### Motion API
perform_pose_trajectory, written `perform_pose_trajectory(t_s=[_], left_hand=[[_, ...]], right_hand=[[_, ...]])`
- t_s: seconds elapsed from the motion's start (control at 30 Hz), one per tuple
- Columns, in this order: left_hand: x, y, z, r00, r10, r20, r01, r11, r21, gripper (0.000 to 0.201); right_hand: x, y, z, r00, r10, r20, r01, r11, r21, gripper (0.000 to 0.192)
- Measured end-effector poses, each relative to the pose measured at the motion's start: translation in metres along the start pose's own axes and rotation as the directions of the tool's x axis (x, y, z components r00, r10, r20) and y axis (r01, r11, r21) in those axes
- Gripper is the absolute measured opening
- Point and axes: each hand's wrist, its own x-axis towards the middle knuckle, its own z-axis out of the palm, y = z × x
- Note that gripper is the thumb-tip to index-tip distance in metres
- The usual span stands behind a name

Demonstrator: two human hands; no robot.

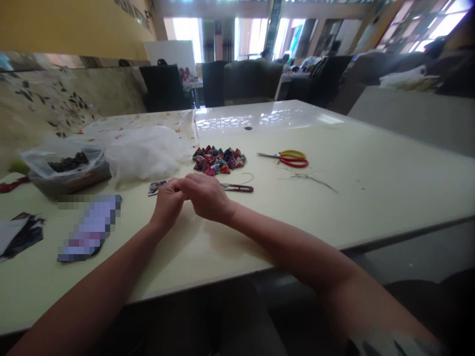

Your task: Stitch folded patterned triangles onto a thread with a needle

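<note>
left arm: bare, stretched forward from lower left | left hand [167, 201]: fingers curled, tips meeting the right hand | right arm: bare, reaching in from lower right, angled leftward | right hand [206, 196]: palm down, fingers bent, knuckles up

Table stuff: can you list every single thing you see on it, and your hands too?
table: one, cream, fills the view
cloth triangles: a pile, many colours, centre
scissors: one, red and yellow handles, right of the pile
snips: one, dark red, beside the right hand
stuffing: one heap, white, left of the pile
plastic bag: one, clear with dark bits inside, far left
cloth piece: one, patterned, at the left hand's fingertips
thread: loose strand, grey, below the scissors
left hand: one, on the table
right hand: one, touching the left hand
</note>
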Motion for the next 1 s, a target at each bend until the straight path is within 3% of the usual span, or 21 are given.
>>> perform_pose_trajectory(t_s=[0.1, 0.2, 0.3, 0.53, 0.8, 1.0], left_hand=[[0.000, -0.001, -0.003, 0.992, 0.091, -0.086, -0.085, 0.994, 0.067, 0.013], [0.003, 0.000, -0.007, 0.977, 0.154, -0.145, -0.139, 0.984, 0.112, 0.016], [0.009, 0.000, -0.015, 0.946, 0.242, -0.214, -0.206, 0.962, 0.179, 0.014], [0.027, -0.011, -0.037, 0.888, 0.298, -0.350, -0.215, 0.942, 0.256, 0.015], [0.043, -0.024, -0.051, 0.870, 0.230, -0.436, -0.158, 0.968, 0.195, 0.021], [0.045, -0.025, -0.054, 0.866, 0.235, -0.441, -0.168, 0.968, 0.186, 0.021]], right_hand=[[0.001, 0.005, -0.008, 0.974, 0.215, -0.064, -0.168, 0.887, 0.430, 0.011], [0.004, 0.023, -0.021, 0.914, 0.369, -0.166, -0.208, 0.780, 0.591, 0.015], [0.008, 0.045, -0.038, 0.840, 0.486, -0.241, -0.229, 0.721, 0.654, 0.026], [0.003, 0.090, -0.076, 0.701, 0.559, -0.443, -0.136, 0.714, 0.687, 0.023], [0.000, 0.112, -0.097, 0.402, 0.765, -0.503, -0.056, 0.569, 0.821, 0.023], [-0.005, 0.123, -0.103, 0.326, 0.798, -0.507, -0.071, 0.555, 0.829, 0.019]])
